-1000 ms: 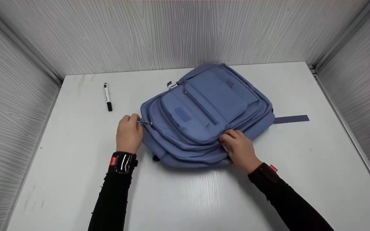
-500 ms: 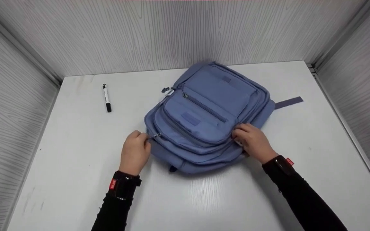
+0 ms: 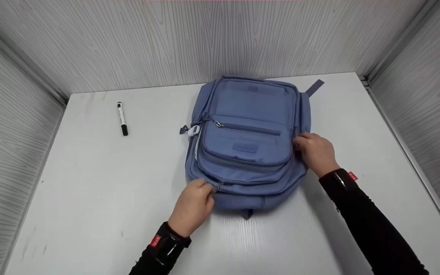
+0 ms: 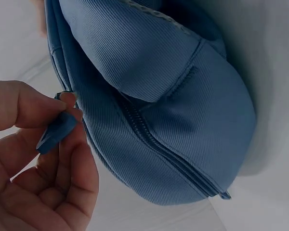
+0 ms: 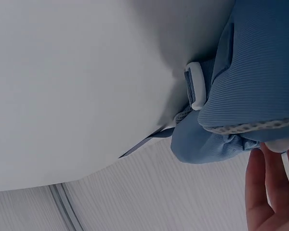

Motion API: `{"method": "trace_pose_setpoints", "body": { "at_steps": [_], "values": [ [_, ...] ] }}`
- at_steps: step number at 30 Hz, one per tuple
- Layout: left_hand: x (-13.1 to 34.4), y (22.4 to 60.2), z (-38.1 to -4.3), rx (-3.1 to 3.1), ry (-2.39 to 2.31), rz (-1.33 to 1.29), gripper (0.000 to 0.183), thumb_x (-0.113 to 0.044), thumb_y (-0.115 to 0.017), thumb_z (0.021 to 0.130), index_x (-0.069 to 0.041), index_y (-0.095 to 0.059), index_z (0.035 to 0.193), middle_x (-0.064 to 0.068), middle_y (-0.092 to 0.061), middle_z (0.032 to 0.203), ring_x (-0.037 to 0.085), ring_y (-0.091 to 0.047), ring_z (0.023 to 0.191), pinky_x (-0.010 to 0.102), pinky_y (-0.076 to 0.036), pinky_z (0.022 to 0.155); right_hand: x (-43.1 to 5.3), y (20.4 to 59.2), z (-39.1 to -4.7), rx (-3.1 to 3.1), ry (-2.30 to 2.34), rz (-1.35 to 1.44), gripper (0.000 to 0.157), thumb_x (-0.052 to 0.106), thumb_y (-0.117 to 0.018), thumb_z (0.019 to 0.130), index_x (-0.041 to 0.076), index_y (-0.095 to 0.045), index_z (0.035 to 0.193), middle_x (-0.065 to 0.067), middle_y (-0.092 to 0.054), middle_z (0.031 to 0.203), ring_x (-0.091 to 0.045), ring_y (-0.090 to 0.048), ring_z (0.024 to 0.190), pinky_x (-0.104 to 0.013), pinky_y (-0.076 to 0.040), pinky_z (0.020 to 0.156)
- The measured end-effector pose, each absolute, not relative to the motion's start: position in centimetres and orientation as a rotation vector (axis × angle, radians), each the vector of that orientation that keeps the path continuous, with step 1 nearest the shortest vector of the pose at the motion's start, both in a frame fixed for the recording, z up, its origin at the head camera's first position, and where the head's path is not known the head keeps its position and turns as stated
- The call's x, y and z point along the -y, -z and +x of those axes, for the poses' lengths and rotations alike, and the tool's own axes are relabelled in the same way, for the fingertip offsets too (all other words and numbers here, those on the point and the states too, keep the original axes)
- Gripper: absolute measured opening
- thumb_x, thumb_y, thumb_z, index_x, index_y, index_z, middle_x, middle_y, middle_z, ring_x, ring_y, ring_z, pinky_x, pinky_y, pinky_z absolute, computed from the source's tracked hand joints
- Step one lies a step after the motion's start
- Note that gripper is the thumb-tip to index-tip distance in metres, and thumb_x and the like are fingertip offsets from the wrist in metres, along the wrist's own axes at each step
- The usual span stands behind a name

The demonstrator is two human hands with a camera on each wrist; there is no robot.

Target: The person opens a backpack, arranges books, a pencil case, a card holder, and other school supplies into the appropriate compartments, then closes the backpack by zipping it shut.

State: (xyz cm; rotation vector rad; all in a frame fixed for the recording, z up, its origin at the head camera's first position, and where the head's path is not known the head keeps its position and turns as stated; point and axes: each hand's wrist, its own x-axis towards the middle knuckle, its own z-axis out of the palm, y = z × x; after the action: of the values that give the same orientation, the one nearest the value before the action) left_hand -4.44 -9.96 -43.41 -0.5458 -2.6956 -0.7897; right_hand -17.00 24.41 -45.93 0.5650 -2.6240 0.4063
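A blue backpack [image 3: 250, 103] lies on the white table with its front pockets facing up. At its lower left edge, my left hand [image 3: 191, 206] pinches a zipper pull between thumb and fingers. The left wrist view shows the small blue pull tab [image 4: 58, 132] in that pinch, beside a zipper track [image 4: 149, 137] curving along the fabric. My right hand [image 3: 316, 151] grips the backpack's right side, its fingers curled at the seam. In the right wrist view, fingertips [image 5: 257, 168] press on the edge of the blue fabric.
A white marker with a black cap [image 3: 122, 118] lies on the table to the left. A white charm [image 3: 193, 130] hangs at the backpack's left side. One strap end [image 3: 314, 88] sticks out at upper right. Panelled walls [image 3: 147, 46] enclose the table's back and sides.
The backpack has turned counterclockwise and now lies nearly square to the back wall. My left hand moved right and nearer with the zipper pull; my right hand moved right and farther back.
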Motion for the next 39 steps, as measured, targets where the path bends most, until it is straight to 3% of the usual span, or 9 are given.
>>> {"method": "trace_pose_setpoints", "body": {
  "at_steps": [8, 13, 17, 20, 31, 39],
  "values": [
    [9.4, 44.1, -4.6, 2.691, 0.837, -0.549, 0.014, 0.009, -0.065, 0.076, -0.002, -0.071, 0.081, 0.006, -0.061, 0.08, 0.02, -0.061, 0.077, 0.033, -0.054, 0.07, -24.1, 45.1, -16.1, 2.637, -0.383, 0.529, 0.015, -0.005, -0.066, 0.084, 0.0, -0.071, 0.098, -0.019, -0.071, 0.097, -0.041, -0.066, 0.088, -0.052, -0.054, 0.069],
    [9.7, 44.2, -4.6, 2.7, 0.896, -0.529, 0.011, 0.007, -0.065, 0.08, -0.003, -0.067, 0.083, 0.007, -0.06, 0.082, 0.02, -0.06, 0.078, 0.033, -0.053, 0.071, -20.3, 43.8, -11.5, 2.468, -0.49, 0.705, 0.02, -0.005, -0.064, 0.084, 0.001, -0.067, 0.103, -0.016, -0.068, 0.095, -0.035, -0.063, 0.088, -0.047, -0.052, 0.073],
    [9.5, 44.0, -4.3, 2.7, 0.937, -0.548, 0.009, 0.006, -0.065, 0.085, -0.003, -0.064, 0.087, 0.006, -0.059, 0.085, 0.019, -0.059, 0.082, 0.033, -0.052, 0.074, -16.8, 43.7, -7.7, 2.395, -0.507, 0.917, 0.025, 0.001, -0.074, 0.079, 0.004, -0.068, 0.104, -0.008, -0.067, 0.096, -0.024, -0.062, 0.087, -0.039, -0.053, 0.073],
    [9.2, 43.8, -4.0, 2.698, 0.971, -0.578, 0.006, 0.002, -0.065, 0.089, -0.004, -0.063, 0.09, 0.006, -0.059, 0.087, 0.019, -0.059, 0.084, 0.032, -0.052, 0.076, -15.2, 44.5, -6.2, 2.407, -0.457, 0.894, 0.027, 0.005, -0.079, 0.078, 0.007, -0.069, 0.103, -0.006, -0.066, 0.097, -0.022, -0.061, 0.088, -0.037, -0.052, 0.071],
    [10.4, 43.8, -4.8, 2.707, 0.956, -0.571, 0.004, -0.001, -0.064, 0.091, -0.005, -0.062, 0.09, 0.006, -0.059, 0.086, 0.018, -0.057, 0.082, 0.032, -0.05, 0.075, -14.2, 47.3, -7.0, 2.355, -0.527, 0.748, 0.01, 0.0, -0.072, 0.082, 0.006, -0.068, 0.089, -0.007, -0.065, 0.088, -0.023, -0.06, 0.08, -0.034, -0.052, 0.073],
    [13.6, 44.3, -7.2, 2.761, 0.842, -0.362, 0.004, 0.0, -0.064, 0.089, -0.004, -0.063, 0.088, 0.008, -0.058, 0.083, 0.02, -0.057, 0.078, 0.036, -0.049, 0.072, -15.3, 48.1, -7.5, 2.298, -0.679, 0.752, 0.018, -0.009, -0.07, 0.076, 0.007, -0.066, 0.081, -0.005, -0.065, 0.083, -0.021, -0.059, 0.078, -0.032, -0.05, 0.073]
  ]
}}
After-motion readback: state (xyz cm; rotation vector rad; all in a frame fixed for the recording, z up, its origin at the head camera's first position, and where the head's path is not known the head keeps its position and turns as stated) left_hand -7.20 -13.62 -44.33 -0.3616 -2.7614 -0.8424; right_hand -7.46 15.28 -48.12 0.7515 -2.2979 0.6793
